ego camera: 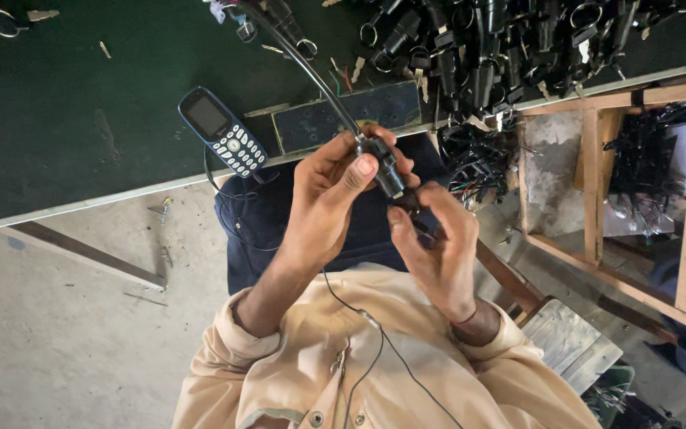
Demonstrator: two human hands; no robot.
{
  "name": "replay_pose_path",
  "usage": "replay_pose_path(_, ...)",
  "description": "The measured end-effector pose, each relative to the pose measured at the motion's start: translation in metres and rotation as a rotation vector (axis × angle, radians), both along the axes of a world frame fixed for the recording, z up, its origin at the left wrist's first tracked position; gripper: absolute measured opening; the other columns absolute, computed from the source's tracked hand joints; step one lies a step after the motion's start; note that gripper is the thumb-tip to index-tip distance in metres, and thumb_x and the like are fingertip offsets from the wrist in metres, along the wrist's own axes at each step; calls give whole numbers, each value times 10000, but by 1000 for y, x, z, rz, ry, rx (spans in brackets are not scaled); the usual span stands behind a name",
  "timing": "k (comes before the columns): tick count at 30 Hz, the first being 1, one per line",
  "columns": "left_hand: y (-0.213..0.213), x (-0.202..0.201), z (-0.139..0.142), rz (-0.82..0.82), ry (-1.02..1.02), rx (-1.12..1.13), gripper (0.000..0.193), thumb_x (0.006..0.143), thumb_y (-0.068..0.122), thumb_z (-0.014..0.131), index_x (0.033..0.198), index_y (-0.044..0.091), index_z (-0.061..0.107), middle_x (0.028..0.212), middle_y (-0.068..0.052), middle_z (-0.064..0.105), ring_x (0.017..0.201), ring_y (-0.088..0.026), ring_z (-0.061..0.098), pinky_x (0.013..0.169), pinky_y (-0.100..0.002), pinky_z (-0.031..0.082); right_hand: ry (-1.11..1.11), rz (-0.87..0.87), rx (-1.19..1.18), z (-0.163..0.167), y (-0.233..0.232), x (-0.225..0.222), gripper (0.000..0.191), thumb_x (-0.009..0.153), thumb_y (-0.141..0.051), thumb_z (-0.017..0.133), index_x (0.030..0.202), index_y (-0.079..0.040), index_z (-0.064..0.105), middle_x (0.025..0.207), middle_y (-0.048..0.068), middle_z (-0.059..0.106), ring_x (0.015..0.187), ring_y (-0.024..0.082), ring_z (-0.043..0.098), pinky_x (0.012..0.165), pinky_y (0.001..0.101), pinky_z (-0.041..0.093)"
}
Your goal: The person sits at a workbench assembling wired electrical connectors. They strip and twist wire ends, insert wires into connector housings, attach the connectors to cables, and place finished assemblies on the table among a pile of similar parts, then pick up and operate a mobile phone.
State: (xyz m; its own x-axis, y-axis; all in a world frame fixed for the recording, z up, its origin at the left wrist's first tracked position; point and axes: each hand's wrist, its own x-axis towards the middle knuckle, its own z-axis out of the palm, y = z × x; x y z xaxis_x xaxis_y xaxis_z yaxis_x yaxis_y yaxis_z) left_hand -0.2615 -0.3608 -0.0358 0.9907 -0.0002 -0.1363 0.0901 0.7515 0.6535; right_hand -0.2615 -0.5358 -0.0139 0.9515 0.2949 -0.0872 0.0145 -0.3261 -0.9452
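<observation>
Head view: left hand [329,199] pinches black plug [381,163] at frame centre, cable [311,71] running to 11 o'clock, right hand [436,246] fingers closed on its lower end at 4 o'clock; best keep plug steady, twist gently, phone [222,131] at 10 o'clock.

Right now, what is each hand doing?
Left hand: closed on the black connector at the cable's end.
Right hand: fingertips pinched at the connector's lower end; what they grip cannot be told.
</observation>
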Motion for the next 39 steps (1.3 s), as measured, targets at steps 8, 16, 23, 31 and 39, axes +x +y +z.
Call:
replay_pose_path(8, 22, -23, 22, 265, -97, 245, 410, 1141, 332, 615, 1316, -37, 572, 1141, -172, 727, 1079, -265, 735, 966, -385, 557, -202, -23, 35, 24, -32, -13, 141, 1007, -122, 716, 1005, -18, 621, 845, 105, 627, 705, 211, 584, 642, 347, 455)
replay_pose_path(16, 29, -21, 7, 187, -241, -201, 409, 1166, 316, 612, 1393, -7, 504, 1254, -171, 669, 1167, -273, 691, 1160, -478, 487, 82, 118, 603, 20, -20, -3, 259, 1088, -208, 609, 1247, -41, 492, 1233, 201, 688, 1029, 281, 713, 957, 414, 595)
replay_pose_path(23, 14, -30, -4, 150, -273, -109, 428, 1132, 346, 666, 1341, -1, 530, 1208, -151, 650, 1152, -225, 653, 1048, -378, 496, -380, 5, 64, -2, -2, 3, 183, 1143, -202, 625, 1143, -21, 647, 1119, 192, 617, 903, 230, 567, 808, 257, 464)
replay_pose_path(31, 15, -16, -1, 63, -177, -5, 437, 1097, 328, 698, 1330, -7, 540, 1218, -148, 655, 1109, -172, 628, 1042, -308, 481, 7, -59, 541, 1, 22, -1, 265, 1144, -200, 572, 1252, -44, 387, 1034, 155, 642, 806, 248, 721, 699, 347, 626)
replay_pose_path(39, 22, -12, 7, 109, -192, 4, 443, 1106, 352, 672, 1346, 6, 533, 1189, -133, 660, 1133, -167, 610, 1069, -316, 458, 23, -90, 452, 5, 34, -7, 237, 1139, -189, 532, 1229, -40, 370, 916, 195, 656, 661, 196, 644, 613, 288, 545)
